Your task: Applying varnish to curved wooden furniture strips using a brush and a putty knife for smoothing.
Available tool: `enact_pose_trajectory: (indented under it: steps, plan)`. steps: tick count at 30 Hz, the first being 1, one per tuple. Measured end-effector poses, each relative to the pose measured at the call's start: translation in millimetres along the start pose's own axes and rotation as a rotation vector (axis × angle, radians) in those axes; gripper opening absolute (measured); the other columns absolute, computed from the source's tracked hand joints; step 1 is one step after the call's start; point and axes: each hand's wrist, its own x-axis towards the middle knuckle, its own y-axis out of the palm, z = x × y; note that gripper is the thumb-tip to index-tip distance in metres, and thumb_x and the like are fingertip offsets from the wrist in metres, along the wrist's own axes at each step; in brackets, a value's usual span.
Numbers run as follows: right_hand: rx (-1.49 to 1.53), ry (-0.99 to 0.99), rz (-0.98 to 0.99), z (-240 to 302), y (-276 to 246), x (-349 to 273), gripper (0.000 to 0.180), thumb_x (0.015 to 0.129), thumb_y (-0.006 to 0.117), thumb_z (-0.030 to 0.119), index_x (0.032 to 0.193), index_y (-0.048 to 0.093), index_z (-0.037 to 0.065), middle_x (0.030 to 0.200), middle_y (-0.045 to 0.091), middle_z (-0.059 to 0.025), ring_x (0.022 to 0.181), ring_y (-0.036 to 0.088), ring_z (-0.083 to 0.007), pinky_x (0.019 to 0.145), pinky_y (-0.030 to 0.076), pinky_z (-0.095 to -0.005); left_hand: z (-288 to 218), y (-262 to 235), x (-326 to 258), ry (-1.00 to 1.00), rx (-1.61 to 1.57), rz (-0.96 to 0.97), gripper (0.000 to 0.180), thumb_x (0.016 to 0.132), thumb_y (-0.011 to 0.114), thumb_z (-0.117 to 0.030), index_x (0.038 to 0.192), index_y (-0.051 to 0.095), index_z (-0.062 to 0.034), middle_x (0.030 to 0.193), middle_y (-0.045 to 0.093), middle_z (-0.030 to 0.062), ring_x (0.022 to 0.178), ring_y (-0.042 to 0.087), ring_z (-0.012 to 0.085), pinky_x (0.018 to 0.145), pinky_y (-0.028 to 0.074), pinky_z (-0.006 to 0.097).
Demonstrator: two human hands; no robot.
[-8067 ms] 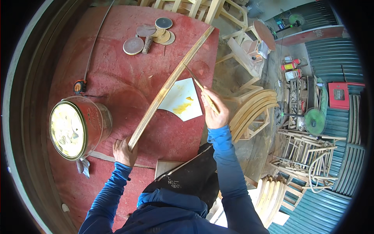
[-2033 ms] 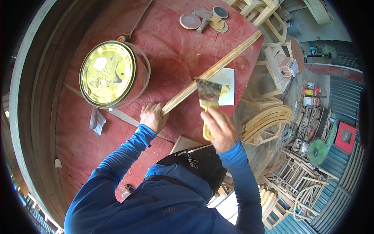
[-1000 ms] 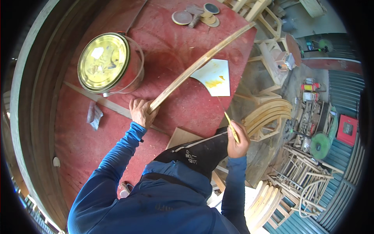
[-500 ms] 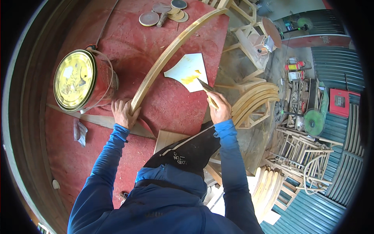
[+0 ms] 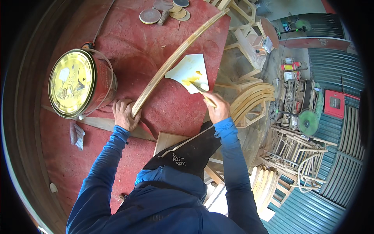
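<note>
My left hand (image 5: pixel 125 115) is closed around the near end of a long curved wooden strip (image 5: pixel 171 59), which slants away to the far right over the red table. In my right hand (image 5: pixel 219 109) is a putty knife (image 5: pixel 209 101), its handle gripped between the fingers. The knife's blade tip rests on or just over a white palette board (image 5: pixel 196 65) lying flat on the table. Yellow-brown putty (image 5: pixel 191 79) is smeared on the board near the blade. Part of the board's left edge lies close beside the strip.
A large red can with a yellow metal lid (image 5: pixel 72 84) stands left of my left hand. Round sanding discs (image 5: pixel 150 16) lie at the far side of the red table (image 5: pixel 128 43). A small plastic packet (image 5: pixel 78 135) lies nearer. Stacked curved wooden pieces (image 5: pixel 253 99) stand right of my right hand.
The strip has rolled a little in my left hand and shows a different face. My right hand has tilted the putty knife slightly, with its blade still at the putty.
</note>
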Motion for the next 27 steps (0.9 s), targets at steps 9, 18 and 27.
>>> enact_pose_trajectory:
  steps: [9, 18, 27]
  plan:
    - [-0.011, 0.005, -0.18, -27.6, 1.4, 16.5, 0.021, 0.091, 0.07, 0.005, 0.112, 0.072, 0.003, 0.105, 0.073, -0.0171, 0.096, 0.071, -0.0339, 0.085, 0.056, -0.0382, -2.7, -2.1, 3.4, 0.023, -0.022, -0.005, 0.042, 0.071, 0.074, -0.023, 0.112, 0.069, -0.0133, 0.114, 0.06, 0.0105, 0.115, 0.054, 0.0338, 0.11, 0.035, 0.056]
    - [-0.075, -0.075, -0.06, -26.5, 7.0, 15.5, 0.023, 0.089, 0.071, 0.003, 0.111, 0.073, 0.004, 0.108, 0.073, -0.0168, 0.098, 0.071, -0.0339, 0.087, 0.056, -0.0386, 3.8, 1.5, -2.1, 0.029, -0.02, 0.006, 0.046, 0.07, 0.075, -0.025, 0.115, 0.069, -0.0134, 0.115, 0.061, 0.0111, 0.114, 0.055, 0.035, 0.108, 0.036, 0.056]
    - [0.025, 0.034, 0.082, -16.6, -17.1, 28.7, 0.025, 0.09, 0.073, 0.004, 0.115, 0.072, 0.002, 0.108, 0.074, -0.0162, 0.101, 0.072, -0.0254, 0.088, 0.055, -0.0337, -0.2, -7.3, 4.0, 0.039, -0.03, -0.028, 0.039, 0.073, 0.074, -0.024, 0.109, 0.07, -0.0116, 0.114, 0.061, 0.0114, 0.114, 0.055, 0.0345, 0.106, 0.038, 0.053]
